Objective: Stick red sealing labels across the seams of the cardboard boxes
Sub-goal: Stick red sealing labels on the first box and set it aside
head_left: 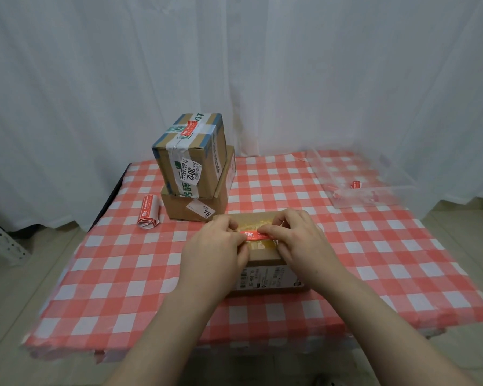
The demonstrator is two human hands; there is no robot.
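The curled fingers (234, 229) of the left hand (216, 247) pinch the left end of a red label (258, 234). Those of the right hand (297, 242) grip its right end, holding it across the taped seam on top of the near cardboard box (264, 257). Behind it to the left stand two stacked boxes (193, 174), the upper one already labelled. A label roll (149, 215) lies beside them on the checked worktop (374, 260).

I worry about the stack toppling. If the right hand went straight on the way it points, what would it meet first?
Probably the lower stacked box: the right hand, pinching the red label, points forward-left toward it. Depth is unclear; it might brush the left hand first.
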